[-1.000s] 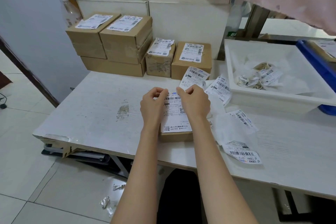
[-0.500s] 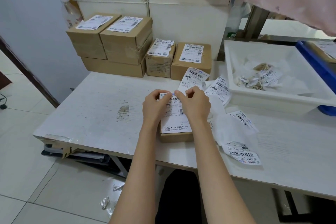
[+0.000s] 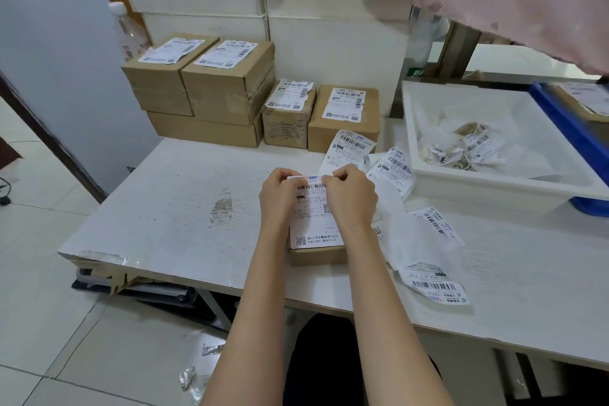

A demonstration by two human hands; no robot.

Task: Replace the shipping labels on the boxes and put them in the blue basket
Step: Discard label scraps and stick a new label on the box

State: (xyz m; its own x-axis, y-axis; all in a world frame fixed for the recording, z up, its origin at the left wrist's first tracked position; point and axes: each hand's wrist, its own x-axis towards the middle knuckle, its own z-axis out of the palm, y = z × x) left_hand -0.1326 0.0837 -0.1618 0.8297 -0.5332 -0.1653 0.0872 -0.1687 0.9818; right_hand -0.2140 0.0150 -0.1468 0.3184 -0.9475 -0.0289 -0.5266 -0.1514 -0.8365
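A small cardboard box [image 3: 318, 255] lies on the white table [image 3: 184, 208] near its front edge. A white shipping label [image 3: 313, 224] covers its top. My left hand [image 3: 278, 199] and my right hand [image 3: 351, 196] both pinch the label's far edge, fingers curled. The box's top is mostly hidden by the label and my hands. The blue basket [image 3: 566, 128] shows at the far right, partly out of frame, with a labelled box inside.
Several labelled cardboard boxes [image 3: 227, 82] are stacked at the back of the table against the wall. Loose labels and backing paper [image 3: 425, 241] lie right of my hands. A white tray [image 3: 494, 181] holds crumpled labels. A plastic bottle [image 3: 127, 31] stands behind the boxes.
Both hands stay pinched at the label's far edge; they have shifted slightly away from me and the label's top strip now shows between the fingers.
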